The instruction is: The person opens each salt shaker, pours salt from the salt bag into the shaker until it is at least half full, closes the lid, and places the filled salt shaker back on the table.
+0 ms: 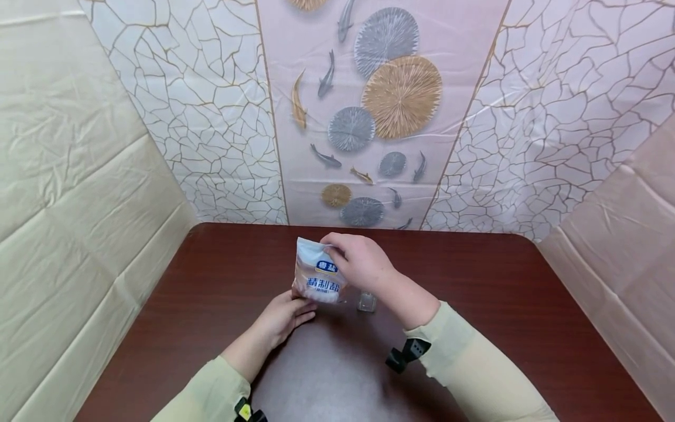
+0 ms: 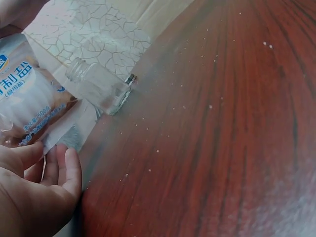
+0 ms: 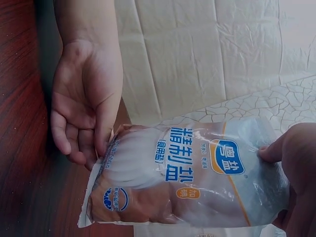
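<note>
A printed plastic bag of salt is held upright, tilted a little, over the middle of the table. My right hand grips its upper right corner, thumb in front and the other fingers behind. Down at the bag's lower left corner is my left hand; in the left wrist view its thumb lies along the bottom edge, with loosely bent fingers beside it. The right wrist view shows the bag's front and the left hand palm up. Close to the bag, a small clear glass jar stands uncapped.
White grains are scattered over the dark red wooden table. A small shiny metallic piece shows beside the jar's base. Patterned cloth hangs behind the table, with cream cloth along the left side.
</note>
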The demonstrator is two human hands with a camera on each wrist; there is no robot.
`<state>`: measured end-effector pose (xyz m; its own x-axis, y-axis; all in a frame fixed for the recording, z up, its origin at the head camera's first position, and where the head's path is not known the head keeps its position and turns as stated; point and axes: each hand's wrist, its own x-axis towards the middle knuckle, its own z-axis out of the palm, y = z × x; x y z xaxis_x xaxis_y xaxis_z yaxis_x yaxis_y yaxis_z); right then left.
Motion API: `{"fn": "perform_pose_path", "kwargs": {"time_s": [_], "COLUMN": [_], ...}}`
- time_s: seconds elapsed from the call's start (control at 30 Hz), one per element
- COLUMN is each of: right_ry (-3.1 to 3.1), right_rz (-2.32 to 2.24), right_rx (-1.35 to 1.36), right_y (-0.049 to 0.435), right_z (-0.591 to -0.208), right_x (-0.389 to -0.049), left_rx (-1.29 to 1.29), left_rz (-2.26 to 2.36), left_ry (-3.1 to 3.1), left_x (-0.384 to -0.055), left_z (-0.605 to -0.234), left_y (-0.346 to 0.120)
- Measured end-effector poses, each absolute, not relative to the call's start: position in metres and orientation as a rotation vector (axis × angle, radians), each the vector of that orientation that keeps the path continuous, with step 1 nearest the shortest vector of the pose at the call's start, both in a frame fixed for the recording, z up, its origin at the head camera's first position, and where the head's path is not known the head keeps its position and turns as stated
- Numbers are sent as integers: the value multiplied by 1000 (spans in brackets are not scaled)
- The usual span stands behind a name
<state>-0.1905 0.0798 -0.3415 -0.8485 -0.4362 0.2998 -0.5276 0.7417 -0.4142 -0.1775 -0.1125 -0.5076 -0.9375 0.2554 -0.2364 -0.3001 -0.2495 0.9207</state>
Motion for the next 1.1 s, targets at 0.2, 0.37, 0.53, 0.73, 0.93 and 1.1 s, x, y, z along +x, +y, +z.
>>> {"fn": "perform_pose_path", "kwargs": {"time_s": [0.2, 0.37, 0.53, 0.73, 0.93, 1.1], "right_ry": [-2770, -2764, -2732, -2712, -2719, -2720], "right_rz": [761, 796, 809, 832, 857, 870], "right_rx": [751, 746, 750, 754, 739, 741], "right_y": [81, 82, 84, 86, 87, 90], "right_z": [-340, -339, -338, -337, -336, -336], "right_x": [-189, -188, -188, -188, -189, -191], "left_rx": [-55, -35, -60, -127, -122, -112], "left_rz": [2301, 2391, 2518, 2648, 2706, 2710], "left_ry": [1606, 1465, 1344, 1259, 1155, 1131], "left_x": [-176, -173, -171, -169, -170, -170], "left_z": [-508, -504, -500, -497, -496, -494], "left_y": [-111, -109, -105, -103, -103, -103]}}
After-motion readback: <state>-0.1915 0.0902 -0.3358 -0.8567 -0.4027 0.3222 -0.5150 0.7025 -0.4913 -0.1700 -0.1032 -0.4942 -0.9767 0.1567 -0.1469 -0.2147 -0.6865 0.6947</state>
